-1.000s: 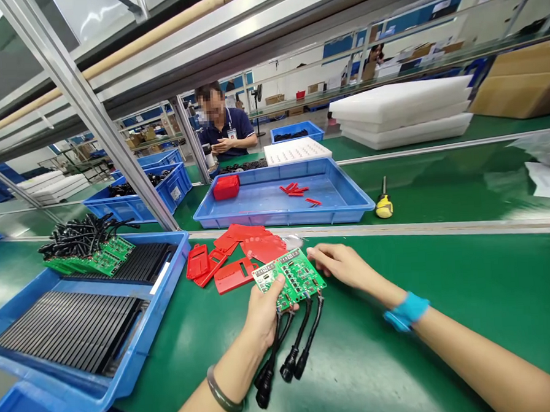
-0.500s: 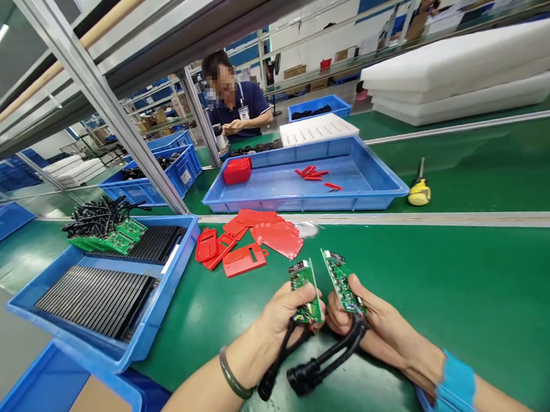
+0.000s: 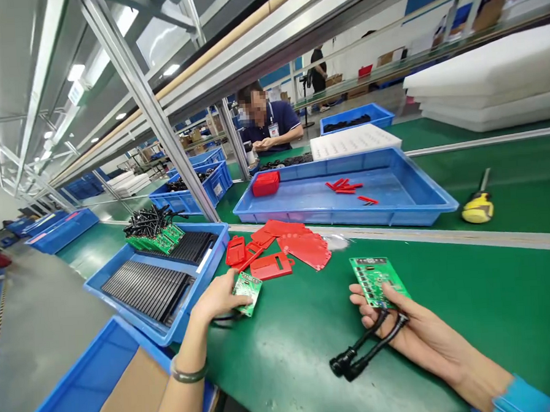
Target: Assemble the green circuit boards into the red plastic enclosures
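Observation:
My left hand (image 3: 222,298) is closed on a small green circuit board (image 3: 249,290), beside the blue tray and close to the red plastic plates (image 3: 273,266). A dark cable trails below that board, mostly hidden by the hand. On the right, my right hand (image 3: 401,322) grips another green circuit board (image 3: 375,280) between thumb and fingers, its face turned up. Two black cables with connectors (image 3: 352,359) hang from this board's lower edge over the green table (image 3: 301,346).
At the left, a blue tray (image 3: 224,251) holds black slotted parts and stacked boards with cables. A large blue tray (image 3: 349,214) with red pieces lies behind the red plates. A yellow-handled screwdriver (image 3: 478,206) stands at the right. Across the bench is a person (image 3: 277,123).
My hands have moved apart, each with its circuit board. The left one has gone left towards the red plates, the right one to the right. The view has swung left.

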`<state>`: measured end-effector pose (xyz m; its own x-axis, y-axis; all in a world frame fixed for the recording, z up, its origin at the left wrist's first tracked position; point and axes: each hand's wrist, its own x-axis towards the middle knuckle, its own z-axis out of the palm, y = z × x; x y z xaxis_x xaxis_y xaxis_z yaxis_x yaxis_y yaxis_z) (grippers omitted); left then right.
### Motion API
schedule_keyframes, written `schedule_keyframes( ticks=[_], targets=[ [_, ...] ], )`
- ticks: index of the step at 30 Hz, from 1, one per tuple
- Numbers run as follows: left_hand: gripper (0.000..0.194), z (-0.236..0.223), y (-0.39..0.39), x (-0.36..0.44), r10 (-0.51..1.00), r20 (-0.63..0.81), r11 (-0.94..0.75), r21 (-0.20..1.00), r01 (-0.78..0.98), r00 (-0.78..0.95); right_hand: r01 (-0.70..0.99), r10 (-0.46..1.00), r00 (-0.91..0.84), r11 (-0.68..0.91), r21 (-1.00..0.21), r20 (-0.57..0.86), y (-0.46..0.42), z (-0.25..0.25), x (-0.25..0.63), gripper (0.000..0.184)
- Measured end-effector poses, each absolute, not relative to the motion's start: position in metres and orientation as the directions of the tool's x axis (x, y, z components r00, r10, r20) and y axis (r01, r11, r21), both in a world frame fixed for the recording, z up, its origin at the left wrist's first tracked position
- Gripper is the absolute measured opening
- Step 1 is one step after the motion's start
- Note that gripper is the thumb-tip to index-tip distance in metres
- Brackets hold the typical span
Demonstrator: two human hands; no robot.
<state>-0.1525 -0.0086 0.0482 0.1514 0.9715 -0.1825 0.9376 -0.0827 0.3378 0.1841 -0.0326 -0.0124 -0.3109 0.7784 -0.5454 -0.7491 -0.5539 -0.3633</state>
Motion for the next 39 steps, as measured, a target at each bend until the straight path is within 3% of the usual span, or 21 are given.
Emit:
schedule_keyframes(
  ticks=[2, 5, 8, 10, 12, 14, 15, 16, 17, 18, 19, 20, 22, 23, 25, 28, 33, 39],
  targets=[
    [0.068, 0.042, -0.005, -0.151, 0.996, -0.006, -0.090, 0.183, 0.979, 0.093, -0.743, 0.798, -0.332, -0.550, -0.382, -0.503, -0.033, -0.013, 0.182, 0.031],
    [0.066, 0.027, 0.012, -0.122, 0.922, 0.208, -0.359, 0.150, 0.921, 0.326, -0.701, 0.823, -0.330, -0.542, -0.464, -0.463, -0.035, -0.006, 0.182, 0.051],
    [0.080, 0.010, 0.037, -0.090, 0.846, 0.221, -0.510, 0.068, 0.857, 0.486, -0.675, 0.836, -0.300, -0.527, -0.517, -0.459, -0.039, 0.010, 0.187, 0.063],
    [0.075, 0.003, 0.051, -0.075, 0.840, 0.218, -0.517, 0.041, 0.855, 0.497, -0.682, 0.867, -0.284, -0.483, -0.549, -0.410, -0.043, 0.023, 0.192, 0.070],
    [0.066, 0.003, 0.059, -0.064, 0.836, 0.267, -0.507, 0.042, 0.861, 0.479, -0.630, 0.913, -0.237, -0.406, -0.663, -0.334, -0.046, 0.035, 0.198, 0.077],
    [0.063, 0.008, 0.060, -0.050, 0.826, 0.416, -0.501, 0.231, 0.834, 0.381, -0.474, 0.955, -0.162, -0.297, -0.829, -0.250, -0.049, 0.043, 0.202, 0.085],
    [0.062, 0.011, 0.057, -0.041, 0.831, 0.484, -0.504, 0.447, 0.739, 0.274, -0.351, 0.973, -0.125, -0.227, -0.908, -0.195, -0.049, 0.045, 0.203, 0.090],
    [0.062, 0.013, 0.053, -0.030, 0.863, 0.484, -0.482, 0.702, 0.524, 0.146, -0.208, 0.987, -0.090, -0.150, -0.967, -0.134, -0.050, 0.044, 0.204, 0.092],
    [0.060, 0.015, 0.046, -0.019, 0.921, 0.386, -0.389, 0.901, 0.190, 0.056, -0.055, 0.996, -0.058, -0.072, -0.996, -0.069, -0.050, 0.042, 0.203, 0.092],
    [0.059, 0.016, 0.038, -0.006, 0.972, 0.221, -0.206, 0.963, -0.174, 0.072, 0.103, 1.000, -0.024, -0.002, -0.995, -0.004, -0.049, 0.037, 0.201, 0.089],
    [0.058, 0.016, 0.029, 0.005, 0.982, 0.068, 0.019, 0.890, -0.456, 0.174, 0.262, 0.998, 0.011, 0.053, -0.963, 0.058, -0.049, 0.032, 0.199, 0.083],
    [0.057, 0.015, 0.020, 0.016, 0.957, -0.013, 0.200, 0.754, -0.625, 0.290, 0.412, 0.992, 0.039, 0.092, -0.906, 0.119, -0.050, 0.025, 0.195, 0.075],
    [0.059, 0.011, 0.004, 0.031, 0.910, -0.013, 0.359, 0.523, -0.773, 0.414, 0.638, 0.965, 0.043, 0.173, -0.750, 0.259, -0.052, 0.012, 0.187, 0.063],
    [0.061, 0.008, -0.003, 0.036, 0.902, 0.000, 0.381, 0.474, -0.794, 0.433, 0.710, 0.944, 0.014, 0.222, -0.668, 0.329, -0.054, 0.006, 0.183, 0.060],
    [0.061, 0.002, -0.013, 0.038, 0.907, 0.022, 0.360, 0.478, -0.801, 0.421, 0.788, 0.885, -0.051, 0.320, -0.526, 0.462, -0.057, -0.004, 0.174, 0.058],
    [0.065, -0.003, -0.020, 0.035, 0.926, 0.052, 0.278, 0.575, -0.769, 0.374, 0.835, 0.811, -0.108, 0.388, -0.390, 0.574, -0.061, -0.011, 0.163, 0.059],
    [0.079, 0.000, -0.022, 0.032, 0.957, 0.014, 0.203, 0.684, -0.700, 0.291, 0.882, 0.759, -0.170, 0.402, -0.246, 0.628, -0.061, -0.019, 0.154, 0.057],
    [0.066, -0.004, -0.023, 0.038, 0.979, 0.003, 0.144, 0.697, -0.702, 0.203, 0.923, 0.768, -0.217, 0.362, -0.130, 0.603, -0.063, -0.029, 0.152, 0.058]
  ],
)
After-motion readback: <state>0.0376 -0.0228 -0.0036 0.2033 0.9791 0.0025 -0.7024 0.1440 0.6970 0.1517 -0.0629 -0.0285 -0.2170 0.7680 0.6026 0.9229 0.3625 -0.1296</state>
